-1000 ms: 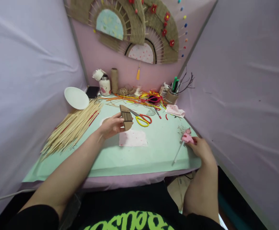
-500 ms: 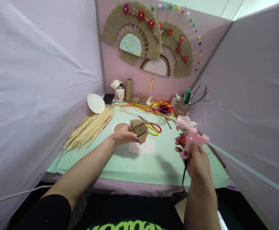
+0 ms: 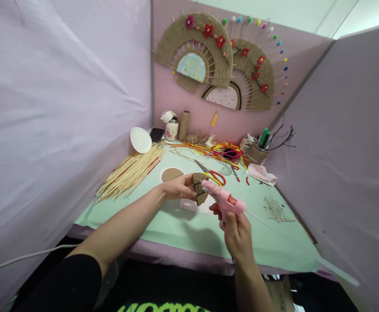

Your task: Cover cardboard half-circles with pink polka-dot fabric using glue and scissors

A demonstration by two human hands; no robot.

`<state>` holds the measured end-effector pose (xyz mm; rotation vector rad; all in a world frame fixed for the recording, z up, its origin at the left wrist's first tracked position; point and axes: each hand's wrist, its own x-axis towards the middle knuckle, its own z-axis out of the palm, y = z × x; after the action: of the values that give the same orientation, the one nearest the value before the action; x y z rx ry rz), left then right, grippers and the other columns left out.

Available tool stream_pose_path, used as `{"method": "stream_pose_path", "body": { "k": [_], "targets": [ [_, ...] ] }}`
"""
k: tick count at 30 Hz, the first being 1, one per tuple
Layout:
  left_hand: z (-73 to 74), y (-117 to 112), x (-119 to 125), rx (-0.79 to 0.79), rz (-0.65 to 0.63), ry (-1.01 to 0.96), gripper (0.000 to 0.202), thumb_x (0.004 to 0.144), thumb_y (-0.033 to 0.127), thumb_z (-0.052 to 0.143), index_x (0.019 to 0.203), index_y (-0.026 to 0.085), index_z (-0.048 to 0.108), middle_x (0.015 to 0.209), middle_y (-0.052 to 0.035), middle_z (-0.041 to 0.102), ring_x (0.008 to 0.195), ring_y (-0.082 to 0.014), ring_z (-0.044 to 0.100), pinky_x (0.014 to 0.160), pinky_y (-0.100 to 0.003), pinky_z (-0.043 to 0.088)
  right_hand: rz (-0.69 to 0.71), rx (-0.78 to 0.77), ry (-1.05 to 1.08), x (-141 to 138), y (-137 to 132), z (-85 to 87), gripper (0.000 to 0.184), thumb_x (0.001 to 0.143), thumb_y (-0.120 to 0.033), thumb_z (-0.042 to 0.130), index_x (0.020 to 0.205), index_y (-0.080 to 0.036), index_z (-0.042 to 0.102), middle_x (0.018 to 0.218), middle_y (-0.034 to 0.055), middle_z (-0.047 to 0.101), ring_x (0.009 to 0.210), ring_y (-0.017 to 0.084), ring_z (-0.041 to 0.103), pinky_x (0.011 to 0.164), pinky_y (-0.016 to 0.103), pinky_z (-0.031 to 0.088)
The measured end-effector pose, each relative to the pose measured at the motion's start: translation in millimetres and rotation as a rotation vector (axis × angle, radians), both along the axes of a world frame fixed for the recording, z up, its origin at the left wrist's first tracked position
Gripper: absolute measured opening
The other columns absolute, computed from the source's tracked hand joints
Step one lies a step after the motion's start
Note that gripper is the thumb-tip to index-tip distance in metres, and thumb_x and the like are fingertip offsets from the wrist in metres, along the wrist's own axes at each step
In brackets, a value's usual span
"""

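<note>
My left hand (image 3: 180, 187) grips a small cardboard piece (image 3: 201, 196) by its left side, holding it above the table with its ridged face toward the right. My right hand (image 3: 236, 229) is wrapped round the handle of a pink hot glue gun (image 3: 223, 197). A long clear glue stick (image 3: 274, 227) sticks out of the gun's back end. The gun's nozzle is at the cardboard's upper edge; whether it touches, I cannot tell. Under the cardboard lies a white paper with pink dots (image 3: 189, 205). Scissors with orange and yellow handles (image 3: 220, 177) lie just behind.
Thin wooden sticks (image 3: 132, 173) lie in a bundle at left, beside a white bowl (image 3: 141, 140). A round cardboard disc (image 3: 172, 174) lies behind my left hand. Coloured cords (image 3: 222, 151), a pen holder (image 3: 257, 154) and dotted paper (image 3: 261, 174) are at the back. Straw fans (image 3: 215, 56) hang on the wall.
My right hand has brought the glue gun leftward to the cardboard piece. The cardboard has turned in my left hand. The camera view has shifted, so the scene sits further right.
</note>
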<state>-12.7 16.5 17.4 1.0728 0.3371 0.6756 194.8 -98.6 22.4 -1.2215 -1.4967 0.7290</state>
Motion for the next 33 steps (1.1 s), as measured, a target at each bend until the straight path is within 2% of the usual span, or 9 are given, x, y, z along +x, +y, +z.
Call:
{"method": "stream_pose_path", "body": {
  "k": [6,20,27,33],
  "targets": [
    [-2.4,0.4,0.5,0.014,-0.011,0.006,0.069,0.061,0.012,0.083,0.124,0.026,0.060,0.123,-0.0079,0.063,0.107,-0.0221,0.062,0.086,-0.034,0.051,-0.028,-0.006,-0.023,2.5,1.5,-9.0,0.046,0.092,-0.053,0.043,0.092,-0.016,0.071,0.086,0.0083,0.070,0.062,0.016,0.055,0.053,0.027,0.043],
    [-5.2,1.6,1.3,0.061,-0.065,-0.031,0.064,0.063,0.015,0.083,0.122,0.026,0.060,0.124,-0.0081,0.063,0.108,-0.0226,0.062,0.087,-0.037,0.050,-0.068,-0.011,-0.022,7.5,4.5,-19.9,0.043,0.092,-0.054,0.044,0.088,-0.017,0.066,0.074,0.0043,0.064,0.055,0.015,0.050,0.051,0.027,0.040],
    [-3.0,1.1,2.6,0.052,-0.066,-0.041,0.063,0.062,0.016,0.084,0.121,0.024,0.062,0.129,-0.0104,0.060,0.117,-0.0242,0.059,0.092,-0.035,0.048,-0.106,0.010,-0.056,7.7,4.2,-13.2,0.047,0.091,-0.057,0.043,0.081,-0.017,0.066,0.069,0.0037,0.062,0.053,0.014,0.048,0.050,0.027,0.039],
    [-5.1,2.1,1.8,0.057,-0.059,-0.039,0.065,0.063,0.016,0.083,0.124,0.023,0.061,0.127,-0.0123,0.062,0.116,-0.0259,0.060,0.093,-0.037,0.047,-0.142,0.004,-0.076,9.1,5.2,-8.4,0.047,0.091,-0.058,0.043,0.079,-0.018,0.064,0.068,0.0039,0.062,0.054,0.015,0.049,0.051,0.027,0.040]
  ]
}}
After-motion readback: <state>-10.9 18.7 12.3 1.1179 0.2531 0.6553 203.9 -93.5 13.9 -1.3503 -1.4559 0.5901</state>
